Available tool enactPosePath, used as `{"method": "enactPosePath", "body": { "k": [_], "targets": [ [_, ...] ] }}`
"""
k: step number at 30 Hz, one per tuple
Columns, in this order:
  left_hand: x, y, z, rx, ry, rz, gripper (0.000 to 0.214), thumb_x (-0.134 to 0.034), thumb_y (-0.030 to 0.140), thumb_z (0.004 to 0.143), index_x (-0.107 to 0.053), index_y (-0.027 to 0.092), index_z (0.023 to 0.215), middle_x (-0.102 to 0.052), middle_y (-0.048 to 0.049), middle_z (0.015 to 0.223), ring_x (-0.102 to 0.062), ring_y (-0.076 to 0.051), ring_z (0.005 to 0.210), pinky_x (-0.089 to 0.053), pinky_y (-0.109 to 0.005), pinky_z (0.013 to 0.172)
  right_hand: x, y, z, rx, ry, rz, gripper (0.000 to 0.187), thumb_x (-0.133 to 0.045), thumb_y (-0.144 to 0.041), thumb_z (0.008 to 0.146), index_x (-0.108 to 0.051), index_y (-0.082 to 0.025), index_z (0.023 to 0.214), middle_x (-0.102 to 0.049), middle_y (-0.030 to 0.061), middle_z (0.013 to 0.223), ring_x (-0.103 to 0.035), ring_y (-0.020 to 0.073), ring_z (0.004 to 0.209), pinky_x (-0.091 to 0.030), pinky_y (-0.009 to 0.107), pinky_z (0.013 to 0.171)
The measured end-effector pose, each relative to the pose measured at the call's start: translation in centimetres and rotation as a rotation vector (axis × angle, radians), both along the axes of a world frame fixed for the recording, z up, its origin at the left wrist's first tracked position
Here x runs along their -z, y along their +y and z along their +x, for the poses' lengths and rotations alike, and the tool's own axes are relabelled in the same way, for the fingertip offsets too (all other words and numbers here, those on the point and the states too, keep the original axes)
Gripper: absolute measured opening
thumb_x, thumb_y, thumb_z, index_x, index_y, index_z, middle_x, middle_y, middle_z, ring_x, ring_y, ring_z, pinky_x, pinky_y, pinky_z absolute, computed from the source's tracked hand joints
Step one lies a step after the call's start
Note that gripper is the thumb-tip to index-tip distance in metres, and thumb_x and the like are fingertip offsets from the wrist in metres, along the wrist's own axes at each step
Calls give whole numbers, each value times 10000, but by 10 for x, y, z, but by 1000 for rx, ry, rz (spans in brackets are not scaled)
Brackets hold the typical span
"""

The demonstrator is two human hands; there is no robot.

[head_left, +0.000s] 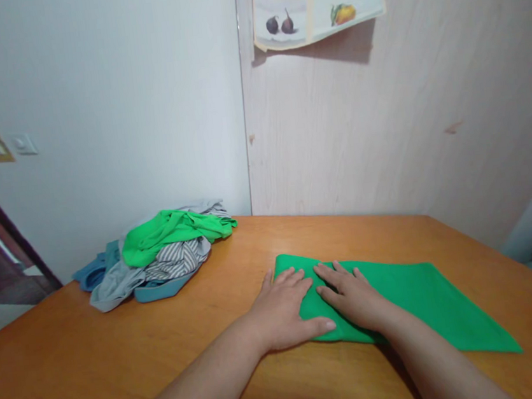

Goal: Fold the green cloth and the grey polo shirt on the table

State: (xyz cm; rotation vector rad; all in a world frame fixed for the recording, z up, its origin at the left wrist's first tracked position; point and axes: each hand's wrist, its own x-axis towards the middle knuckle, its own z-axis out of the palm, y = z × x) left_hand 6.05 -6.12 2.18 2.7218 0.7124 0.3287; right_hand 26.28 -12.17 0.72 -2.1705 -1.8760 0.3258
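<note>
A folded green cloth (415,291) lies flat on the wooden table (193,361), its right end tapering to a pointed corner. My left hand (285,309) rests palm down at the cloth's left end, fingers spread and thumb stretched to the right across it. Just to the right, my right hand (351,292) also lies flat on the cloth with its fingers apart. Neither hand grips the fabric. The parts of the cloth under both palms and the right forearm are hidden.
At the back left of the table sits a heap of crumpled clothes: a bright green garment (168,230) on top, a grey-striped one (179,258) and blue pieces (170,288) below. A wall stands behind the table, with a fruit poster (315,2) on its panel.
</note>
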Motion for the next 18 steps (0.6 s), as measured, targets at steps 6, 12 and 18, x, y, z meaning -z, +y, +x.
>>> {"method": "enactPosePath", "body": {
  "k": [6, 12, 18],
  "targets": [
    [2, 1, 1, -12, 9, -7, 936, -426, 862, 774, -426, 255, 1486, -317, -99, 1591, -219, -362, 1477, -175, -620, 1174, 5, 4, 6, 56, 130, 137, 541, -490, -428, 917, -521, -245, 1425, -482, 53, 1497, -311, 306, 1452, -144, 594, 1183],
    [2, 1, 1, -11, 9, -11, 938, -418, 856, 784, -410, 247, 1496, -298, -101, 1598, -208, -351, 1482, -187, -601, 1178, 9, 12, 18, 73, 340, 346, 435, -482, -323, 888, -666, -159, 1246, -691, 113, 1247, -637, 255, 1147, -458, 409, 1013],
    [-1, -1, 0, -17, 16, -8, 918, -409, 845, 799, -405, 248, 1497, -301, -103, 1596, -210, -344, 1483, -159, -615, 1178, 10, 12, 17, 134, 421, 373, 479, -509, -337, 861, -625, -145, 1284, -749, 87, 992, -671, 241, 939, -485, 391, 888]
  ]
}}
